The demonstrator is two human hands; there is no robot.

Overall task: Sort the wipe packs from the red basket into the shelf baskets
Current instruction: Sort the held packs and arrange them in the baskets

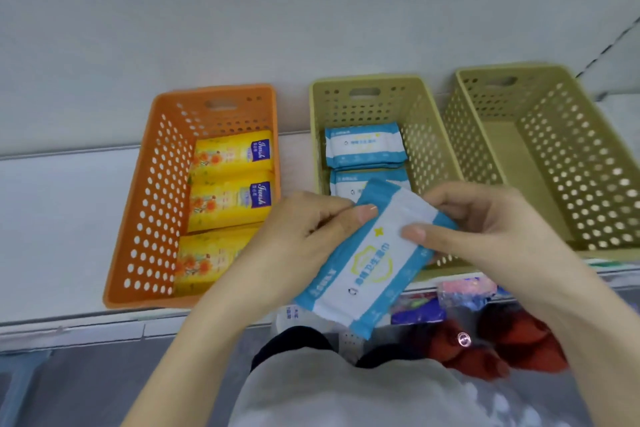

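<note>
Shelf (59, 218), white, carrying three perforated baskets in a row.

Orange basket (152, 191), at the left: holds three yellow wipe packs (232, 156) lying in a line from back to front along its right side.

Middle green basket (367, 80): holds two blue-and-white packs (363, 144) at the back, the nearer one partly hidden.

Right green basket (568, 163): stands just beside the middle one.

Held wipe pack (367, 263), blue and white, printed face up, tilted: in the air over the front of the middle green basket.

Left hand (301, 239): grip clamped on the pack's left edge, thumb on top.

Right hand (491, 225): grip clamped on the pack's upper right edge, thumb on top, fingers curled beneath.

Red basket (526, 336): low at the right, below the shelf edge, blurred; contents cannot be made out.

Pale shirt (346, 392): at the bottom centre.
</note>
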